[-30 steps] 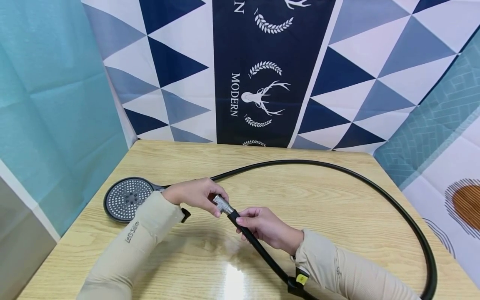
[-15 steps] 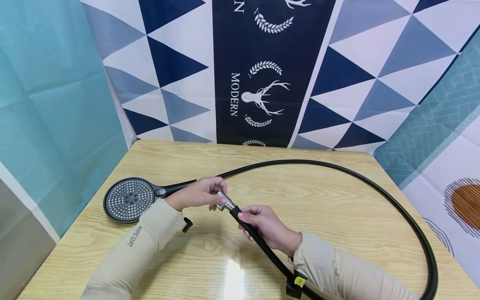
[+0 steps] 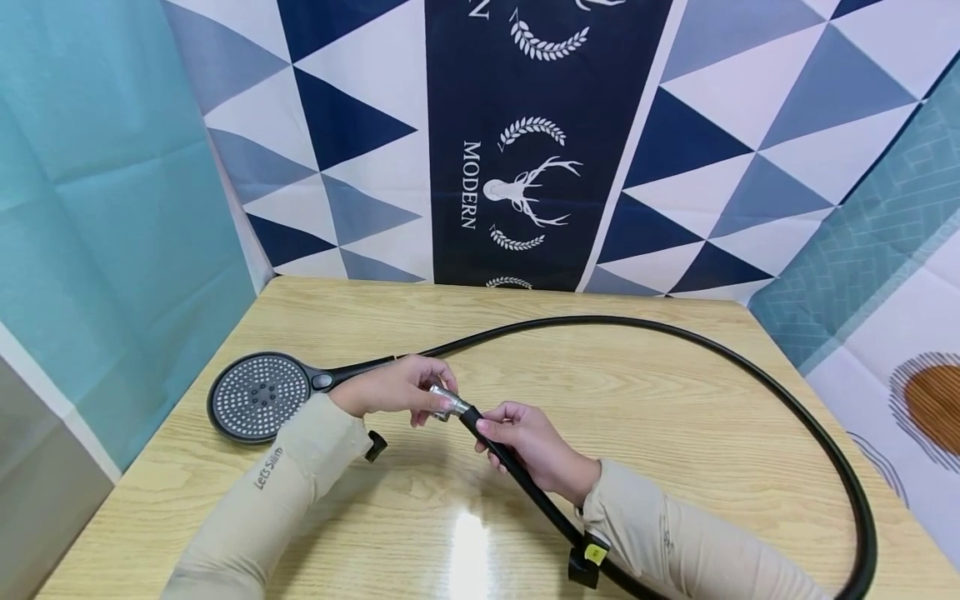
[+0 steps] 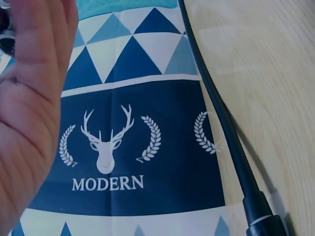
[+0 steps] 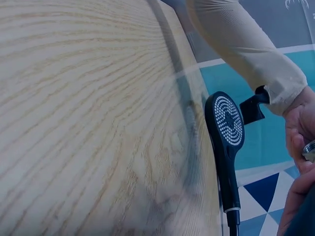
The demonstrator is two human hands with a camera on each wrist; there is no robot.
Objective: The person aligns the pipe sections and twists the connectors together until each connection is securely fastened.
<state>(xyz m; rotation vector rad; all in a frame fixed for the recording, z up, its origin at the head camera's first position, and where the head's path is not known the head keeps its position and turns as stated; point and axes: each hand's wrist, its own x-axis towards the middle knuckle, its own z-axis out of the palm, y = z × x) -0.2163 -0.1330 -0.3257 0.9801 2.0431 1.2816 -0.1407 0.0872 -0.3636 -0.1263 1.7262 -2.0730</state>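
In the head view a silvery metal fitting [image 3: 447,402] sits at the end of a black hose [image 3: 542,500], held up over the table. My left hand [image 3: 397,387] pinches this fitting between thumb and fingers. Just below it, my right hand [image 3: 534,446] grips the hose near its end, thumb on top. A round black shower head [image 3: 258,397] with a pale dotted face lies on the table at the left, its handle passing behind my left hand. The right wrist view shows the shower head [image 5: 229,120] too, with my left hand [image 5: 301,120] and part of the fitting [image 5: 310,150] at the edge.
The hose's far stretch [image 3: 600,319] arcs across the wooden table [image 3: 375,517] and down the right side. Patterned cloth [image 3: 510,150] hangs behind the table, with teal cloth [image 3: 112,208] at the left.
My left thumb has shifted right onto the body of the fitting, which has risen slightly and tilted. My right hand has moved a little left and up with the hose.
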